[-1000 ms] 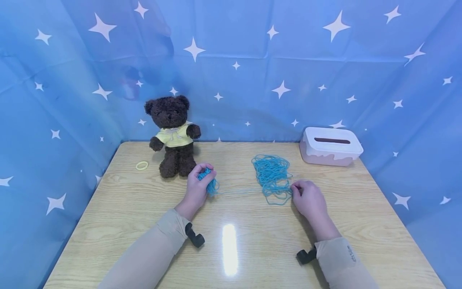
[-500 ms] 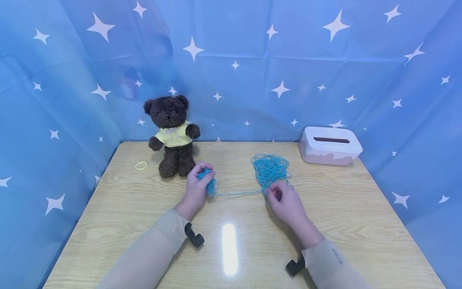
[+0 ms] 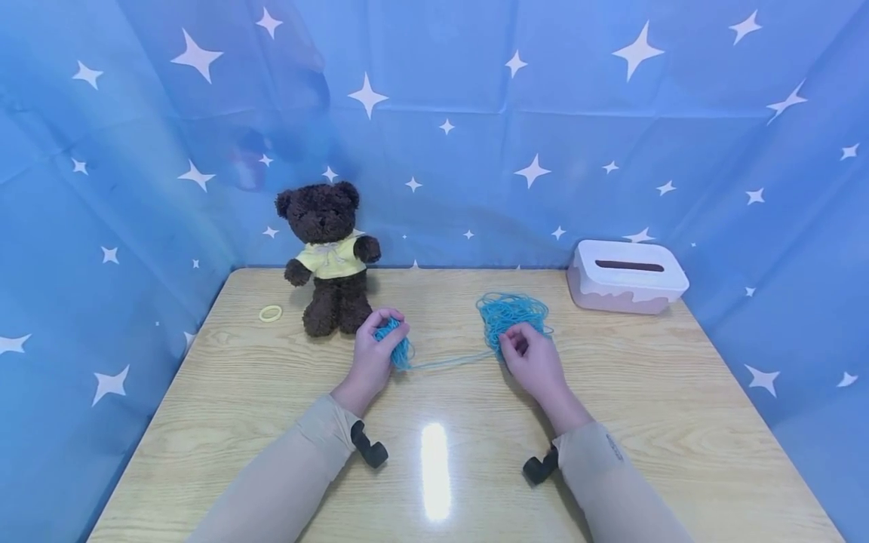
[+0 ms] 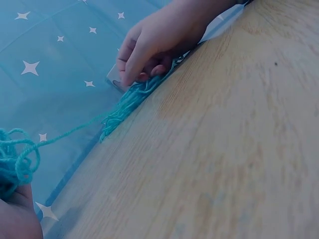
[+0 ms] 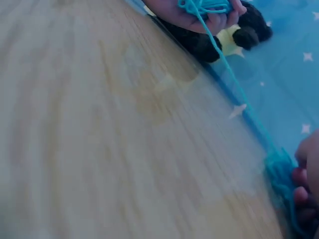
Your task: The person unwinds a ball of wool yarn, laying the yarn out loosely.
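- Well out to the left of your left hand [image 3: 373,358] and a little beyond it, a pale yellow ring [image 3: 262,315] lies flat on the wood-grained table [image 3: 495,430].
- Just beyond that hand, and to its left, a dark brown teddy bear [image 3: 331,256] in a yellow top stands upright before the blue, star-patterned curtain [image 3: 434,207]. In the head view your knuckles overlap the edge of its foot; I cannot tell whether they touch it.
- Your left hand is holding a bundle of blue yarn [image 3: 400,353], thumb and fingers curled round it, with loose loops spilling out on the thumb side.
- From the bundle, a single strand [image 3: 449,362] runs rightward across the gap between your hands.
- That strand leads to a flat, tangled yarn pile [image 3: 512,308], which lies on the table beneath your right fingertips and spreads away beyond them.
- Your right hand [image 3: 539,369] is narrow at the pile's near side, fingers bent and thumb close to the forefinger; I cannot tell whether you have yarn pinched there.
- Well beyond your right hand and to its right, a white and pale pink tissue box [image 3: 627,290] sits near the table's far edge, its slot facing up.
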The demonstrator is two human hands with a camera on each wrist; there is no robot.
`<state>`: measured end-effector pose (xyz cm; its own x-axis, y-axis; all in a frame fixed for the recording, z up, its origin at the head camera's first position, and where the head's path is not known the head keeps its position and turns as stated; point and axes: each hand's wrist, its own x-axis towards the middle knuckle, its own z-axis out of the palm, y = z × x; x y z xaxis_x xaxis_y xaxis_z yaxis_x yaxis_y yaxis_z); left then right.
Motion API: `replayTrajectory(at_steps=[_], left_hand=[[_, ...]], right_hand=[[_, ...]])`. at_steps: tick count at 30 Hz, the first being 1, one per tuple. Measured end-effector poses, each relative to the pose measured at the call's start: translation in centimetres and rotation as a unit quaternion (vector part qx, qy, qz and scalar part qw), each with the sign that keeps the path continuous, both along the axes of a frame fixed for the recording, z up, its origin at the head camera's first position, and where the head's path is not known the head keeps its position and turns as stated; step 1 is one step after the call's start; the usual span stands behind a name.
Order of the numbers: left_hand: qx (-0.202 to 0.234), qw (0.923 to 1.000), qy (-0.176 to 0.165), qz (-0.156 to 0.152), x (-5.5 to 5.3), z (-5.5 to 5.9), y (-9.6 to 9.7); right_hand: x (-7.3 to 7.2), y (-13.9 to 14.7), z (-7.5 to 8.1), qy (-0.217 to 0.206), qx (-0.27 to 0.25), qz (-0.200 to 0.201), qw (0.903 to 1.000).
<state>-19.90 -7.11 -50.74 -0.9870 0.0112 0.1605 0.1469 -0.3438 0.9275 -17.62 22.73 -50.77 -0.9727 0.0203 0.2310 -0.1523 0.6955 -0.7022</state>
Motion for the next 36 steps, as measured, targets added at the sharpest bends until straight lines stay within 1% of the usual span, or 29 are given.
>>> replayTrajectory(at_steps=[3,6,8,10,12,14,16,18,21,24,27,30,31,32,36], left_hand=[[-0.003,1.0,0.004,0.0,0.0,0.0,0.0],[-0.001,0.9999,0.009,0.007,-0.1,0.0,0.0],[0.001,0.9999,0.014,0.009,-0.2,0.0,0.0],[0.004,0.9998,0.017,0.008,-0.2,0.0,-0.1],[0.003,0.9998,0.018,0.004,-0.1,0.0,-0.2],[-0.001,0.9998,0.017,0.001,-0.1,0.0,-0.2],[-0.005,0.9999,0.016,0.003,-0.1,0.0,-0.2],[-0.007,0.9999,0.014,0.006,-0.1,0.0,-0.2],[-0.004,0.9999,0.013,0.009,-0.1,-0.2,-0.1],[0.004,0.9999,0.012,0.01,-0.1,-0.3,0.0],[0.009,0.9998,0.014,0.01,-0.2,-0.4,0.1],[0.008,0.9998,0.017,0.012,-0.2,-0.4,0.2],[0.007,0.9997,0.017,0.013,-0.2,-0.4,0.2],[0.006,0.9997,0.018,0.014,-0.2,-0.4,0.1],[0.005,0.9997,0.016,0.016,-0.2,-0.3,0.0]], right_hand=[[0.1,-0.8,0.3,0.029,0.0,-0.007,0.9996],[0.6,-2.6,0.6,0.052,0.004,0.016,0.9985],[1.1,-4.3,0.7,0.06,0.002,0.048,0.9971],[1.7,-6.2,0.8,0.057,-0.002,0.089,0.9944],[2.2,-8.1,0.8,0.052,-0.004,0.135,0.9895],[2.7,-9.7,0.8,0.045,0.006,0.173,0.9838],[3.1,-11.0,0.6,0.039,0.022,0.2,0.9787],[3.5,-11.8,0.5,0.041,0.042,0.211,0.9757],[3.9,-12.1,0.5,0.052,0.058,0.202,0.9764],[3.9,-11.4,0.7,0.077,0.06,0.183,0.9783],[3.9,-10.2,0.9,0.107,0.047,0.168,0.9789],[3.7,-8.7,0.7,0.144,0.024,0.155,0.9771],[3.7,-8.1,0.6,0.151,0.017,0.147,0.9774],[3.6,-7.5,0.5,0.156,0.013,0.14,0.9777],[3.5,-4.9,0.1,0.145,0.0,0.097,0.9846]])
